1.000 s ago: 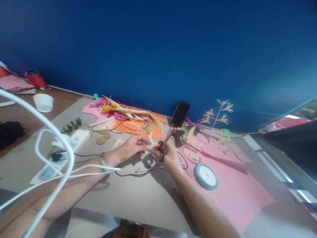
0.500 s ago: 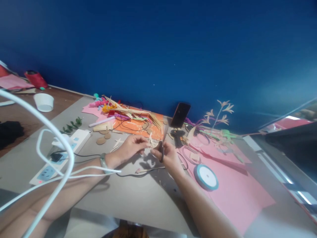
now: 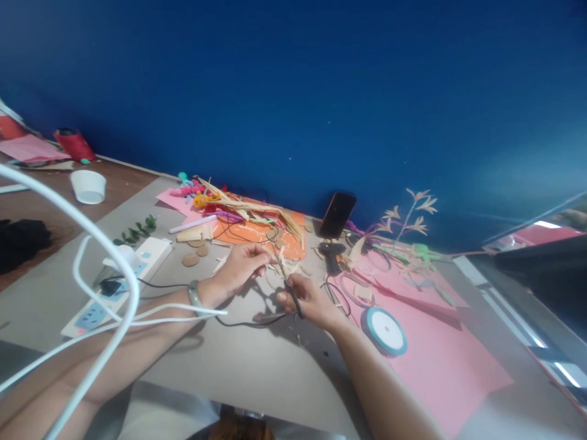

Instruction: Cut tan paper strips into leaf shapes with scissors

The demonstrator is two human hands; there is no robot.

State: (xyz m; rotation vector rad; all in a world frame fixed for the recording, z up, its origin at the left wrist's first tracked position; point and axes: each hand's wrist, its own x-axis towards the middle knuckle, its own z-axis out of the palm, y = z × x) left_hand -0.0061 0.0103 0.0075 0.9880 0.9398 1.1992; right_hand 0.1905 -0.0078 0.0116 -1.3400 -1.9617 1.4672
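My right hand (image 3: 314, 300) is closed around the dark handles of a pair of scissors (image 3: 293, 293). Their blades point up and away to the left, close to the fingertips of my left hand (image 3: 241, 270). Thumb and fingers of that left hand are pinched together on what looks like a small pale strip, mostly hidden and blurred. Pale straw-like scraps (image 3: 290, 267) lie just beyond both hands. Under them the tabletop (image 3: 257, 360) is covered in grey.
A power strip (image 3: 149, 256) and looping white cable (image 3: 103, 238) occupy the left side. Dried strips (image 3: 247, 209) lie on orange paper (image 3: 296, 244). A phone (image 3: 338, 214) leans against the wall, behind a glue gun (image 3: 332, 255). Ribbon roll (image 3: 384, 330) rests on pink paper (image 3: 440, 366).
The scissors have swung from near upright to tilting left, their blades now near my left fingertips. My right hand has turned and lowered slightly. The view has shifted a little.
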